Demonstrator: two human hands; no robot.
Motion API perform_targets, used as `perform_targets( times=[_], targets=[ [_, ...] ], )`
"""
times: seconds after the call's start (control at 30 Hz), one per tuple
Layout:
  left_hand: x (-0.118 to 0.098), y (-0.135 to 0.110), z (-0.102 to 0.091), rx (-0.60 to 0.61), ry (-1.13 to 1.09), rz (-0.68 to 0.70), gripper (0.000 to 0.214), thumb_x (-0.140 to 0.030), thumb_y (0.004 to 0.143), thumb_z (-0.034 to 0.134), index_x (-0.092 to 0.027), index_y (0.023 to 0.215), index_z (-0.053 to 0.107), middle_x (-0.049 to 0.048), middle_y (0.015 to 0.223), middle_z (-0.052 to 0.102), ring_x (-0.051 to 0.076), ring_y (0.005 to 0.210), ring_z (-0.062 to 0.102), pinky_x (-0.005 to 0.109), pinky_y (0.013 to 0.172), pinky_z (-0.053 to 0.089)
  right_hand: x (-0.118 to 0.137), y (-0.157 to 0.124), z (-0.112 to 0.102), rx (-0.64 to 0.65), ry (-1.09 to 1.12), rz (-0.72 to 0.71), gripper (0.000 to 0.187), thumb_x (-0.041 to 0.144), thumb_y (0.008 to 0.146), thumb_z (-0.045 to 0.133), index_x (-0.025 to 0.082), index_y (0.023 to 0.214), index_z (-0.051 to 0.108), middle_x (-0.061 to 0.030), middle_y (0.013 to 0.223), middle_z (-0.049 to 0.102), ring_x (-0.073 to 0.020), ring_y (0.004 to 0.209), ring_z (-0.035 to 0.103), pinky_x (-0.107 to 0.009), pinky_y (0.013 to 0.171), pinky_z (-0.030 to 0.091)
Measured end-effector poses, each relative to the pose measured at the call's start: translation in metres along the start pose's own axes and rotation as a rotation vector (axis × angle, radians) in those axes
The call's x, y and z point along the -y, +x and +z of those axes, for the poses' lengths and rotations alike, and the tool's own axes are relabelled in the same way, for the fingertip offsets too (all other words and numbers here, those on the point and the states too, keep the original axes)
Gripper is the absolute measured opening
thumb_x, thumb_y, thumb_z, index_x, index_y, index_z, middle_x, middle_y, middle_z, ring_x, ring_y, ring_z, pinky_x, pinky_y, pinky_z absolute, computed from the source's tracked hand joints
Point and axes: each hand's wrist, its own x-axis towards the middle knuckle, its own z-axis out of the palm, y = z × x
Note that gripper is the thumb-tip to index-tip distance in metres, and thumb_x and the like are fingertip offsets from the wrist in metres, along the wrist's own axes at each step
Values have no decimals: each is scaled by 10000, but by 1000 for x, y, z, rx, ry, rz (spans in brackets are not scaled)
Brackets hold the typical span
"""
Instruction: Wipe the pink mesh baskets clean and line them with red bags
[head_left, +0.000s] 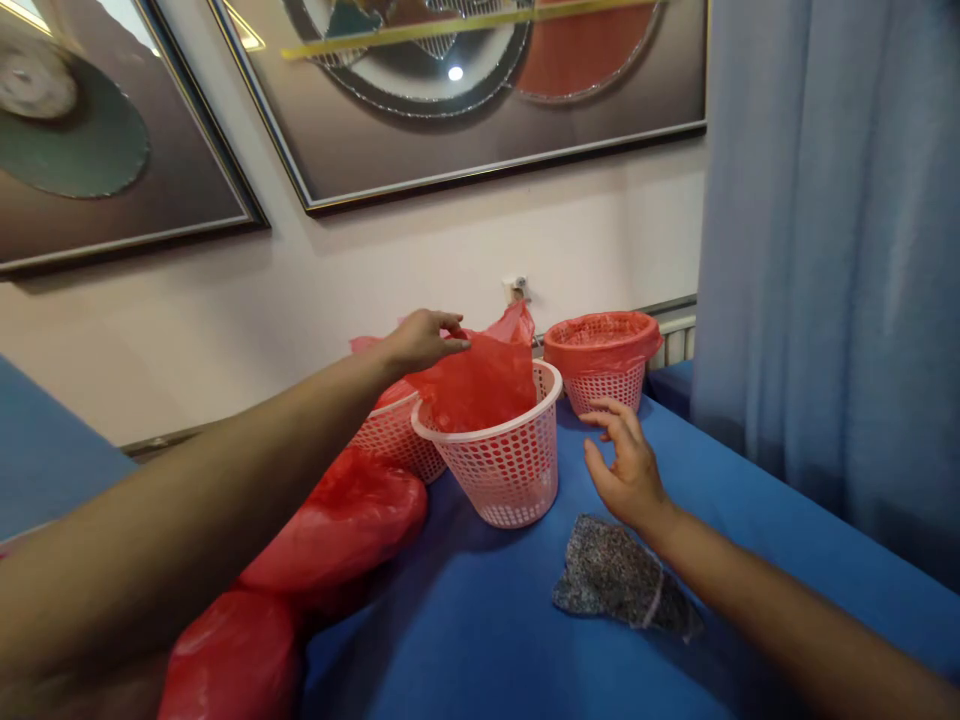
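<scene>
A white perforated plastic basket (501,470) stands on the blue surface in front of me. Inside it a red plastic bag (487,375) rises loosely above the rim. My left hand (427,340) reaches over the basket's left side, its fingers and thumb closed at the bag's upper edge. To the right of the basket, my right hand (624,465) hovers with fingers spread and curved, touching nothing. Just below that hand lies a dark speckled grey bundle (611,575) with a pale band around it.
Behind stands another basket (604,385) with a red bag folded over its rim. A third basket (394,435) is partly hidden by my left arm. Filled red bags (337,520) lie at left. A blue curtain (825,230) hangs at right; framed pictures (495,150) hang on the wall.
</scene>
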Motion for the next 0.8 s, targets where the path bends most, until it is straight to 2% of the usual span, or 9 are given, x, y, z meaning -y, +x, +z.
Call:
perform_targets(
  times=[0.07,0.1,0.2,0.23,0.37,0.47,0.53,0.6,0.8],
  targets=[
    [1,-14,2,-49,4,43,89,-247,807,728,-158,807,729,115,1319,710,229,1162,649,420,1049,472,-1,21,-2,-1,-36,-50,321,160,902,544,236,1210,597,-135,1326,561,-283,1232,594,-516,1025,546],
    [0,-22,3,-26,0,73,82,-245,812,723,-164,819,731,111,1289,723,233,1153,658,418,1041,479,-1,31,-3,-4,-56,-79,335,155,891,551,234,1213,598,-134,1323,562,-287,1237,592,-522,1039,538],
    [-12,-49,13,165,-38,166,99,-275,861,690,-194,897,733,51,968,782,196,913,702,346,870,534,4,57,0,25,-93,-182,442,142,866,568,248,1295,572,-126,1352,548,-298,1281,568,-548,1095,498],
    [-18,-59,19,182,-39,200,121,-302,888,670,-194,896,723,38,886,764,186,839,689,327,810,531,6,64,3,59,-97,-219,499,135,859,572,258,1342,550,-122,1386,532,-302,1305,551,-555,1110,485],
    [-36,-92,40,107,20,343,174,-302,967,574,-187,885,676,31,813,702,181,757,647,309,732,500,18,83,22,246,-160,-337,677,86,826,586,285,1465,485,-118,1542,423,-329,1368,481,-568,1084,475],
    [-36,-105,49,105,89,392,129,-291,963,595,-191,996,669,68,952,729,219,869,675,341,793,517,19,95,38,370,-262,-388,534,67,809,615,276,1300,642,-106,1501,504,-343,1340,480,-577,1036,456],
    [-28,-110,51,104,138,372,164,-280,950,617,-192,1081,662,86,1026,735,239,935,682,360,837,527,13,103,46,444,-319,-401,345,67,828,613,252,1096,727,-92,1358,636,-324,1266,526,-559,1018,431],
    [-16,-116,53,107,187,332,151,-223,955,580,-187,1071,670,90,1014,734,245,942,681,367,853,529,3,107,47,480,-361,-382,276,48,838,591,229,981,741,-81,1206,719,-296,1170,573,-528,1006,408],
    [14,-147,57,-11,303,271,232,-177,990,452,-167,964,681,102,948,696,244,890,659,364,802,536,-22,87,24,393,-387,-361,236,50,843,562,195,930,726,-82,1047,750,-260,1040,606,-417,941,379]
  ],
)
